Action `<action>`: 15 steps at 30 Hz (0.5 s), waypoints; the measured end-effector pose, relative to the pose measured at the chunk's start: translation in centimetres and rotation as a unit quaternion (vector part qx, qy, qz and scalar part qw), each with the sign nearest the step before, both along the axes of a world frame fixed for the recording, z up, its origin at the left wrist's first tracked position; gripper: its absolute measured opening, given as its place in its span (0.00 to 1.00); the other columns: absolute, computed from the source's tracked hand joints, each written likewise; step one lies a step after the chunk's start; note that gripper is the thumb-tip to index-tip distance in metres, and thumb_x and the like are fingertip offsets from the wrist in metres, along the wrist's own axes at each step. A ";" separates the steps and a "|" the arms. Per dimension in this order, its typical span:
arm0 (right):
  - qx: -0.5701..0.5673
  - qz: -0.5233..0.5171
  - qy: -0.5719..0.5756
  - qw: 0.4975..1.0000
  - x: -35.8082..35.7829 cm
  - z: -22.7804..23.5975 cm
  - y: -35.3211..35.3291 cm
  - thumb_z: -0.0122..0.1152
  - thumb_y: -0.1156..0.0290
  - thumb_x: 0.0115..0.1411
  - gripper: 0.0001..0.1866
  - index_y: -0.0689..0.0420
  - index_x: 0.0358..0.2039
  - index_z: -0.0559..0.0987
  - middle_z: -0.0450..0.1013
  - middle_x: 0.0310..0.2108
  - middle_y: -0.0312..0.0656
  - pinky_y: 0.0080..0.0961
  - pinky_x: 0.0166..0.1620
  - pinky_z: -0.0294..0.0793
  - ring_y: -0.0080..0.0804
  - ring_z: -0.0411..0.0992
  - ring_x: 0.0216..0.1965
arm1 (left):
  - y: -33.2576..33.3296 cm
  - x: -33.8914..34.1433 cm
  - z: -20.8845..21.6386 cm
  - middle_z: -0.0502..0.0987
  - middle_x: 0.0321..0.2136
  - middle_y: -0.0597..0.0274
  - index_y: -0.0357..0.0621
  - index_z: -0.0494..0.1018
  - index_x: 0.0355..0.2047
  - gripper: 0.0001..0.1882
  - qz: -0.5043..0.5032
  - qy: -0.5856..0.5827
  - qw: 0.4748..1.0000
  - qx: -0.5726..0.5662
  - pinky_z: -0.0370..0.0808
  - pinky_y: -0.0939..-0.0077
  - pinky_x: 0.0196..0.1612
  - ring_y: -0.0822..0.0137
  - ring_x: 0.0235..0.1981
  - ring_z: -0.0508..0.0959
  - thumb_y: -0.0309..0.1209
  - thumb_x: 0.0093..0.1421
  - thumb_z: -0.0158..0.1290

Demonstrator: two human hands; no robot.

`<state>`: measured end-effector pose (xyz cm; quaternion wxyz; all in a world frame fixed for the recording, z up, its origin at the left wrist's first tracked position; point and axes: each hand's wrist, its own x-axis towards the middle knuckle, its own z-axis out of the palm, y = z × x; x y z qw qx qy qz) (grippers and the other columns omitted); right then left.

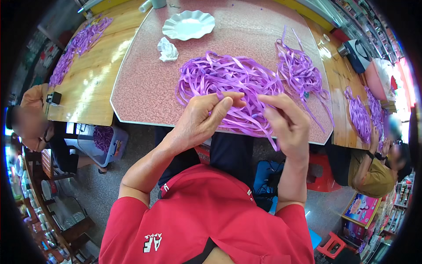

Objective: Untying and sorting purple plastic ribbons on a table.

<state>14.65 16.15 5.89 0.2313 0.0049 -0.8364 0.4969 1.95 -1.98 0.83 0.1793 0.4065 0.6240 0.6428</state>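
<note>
Left hand [200, 116] and right hand [290, 124] are standing apart over the near part of the ribbon pile [231, 77], fingertips facing each other across a gap. The pile is lying loose and tangled on the worktop [145, 83], directly in front of the person.

Handling, left to right: the left hand is apparently pinching a purple strand [220, 96] between thumb and index finger. For good control, this pinch should be staying light but firm, so that the strand is lying flat and not twisting. Loops in the pile should be sliding freely; pulling hard would probably be tightening the tangle. The right hand should be taking up one strand only and guiding it clear of its neighbours. The separate bundle [301, 72] to the right should be staying apart from the pile.

Pose, left to right: the left forearm [151, 163] is slanting up and rightward, with the thumb lying along the bent index finger. The right forearm [293, 178] is rising almost straight, with the index finger reaching leftward. Whether the right fingers are gripping ribbon, one cannot tell.
</note>
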 end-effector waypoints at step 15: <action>-0.333 0.105 -0.124 0.929 -4.0 -1.3 -1.8 0.61 0.71 0.64 0.09 0.63 0.40 0.82 0.77 0.32 0.36 0.16 0.34 0.74 0.17 0.74 0.29 | -0.7 0.8 1.8 0.69 0.20 0.52 0.32 0.73 0.34 0.16 -0.054 0.026 0.994 -0.087 0.67 0.66 0.27 0.66 0.21 0.68 0.35 0.71 0.46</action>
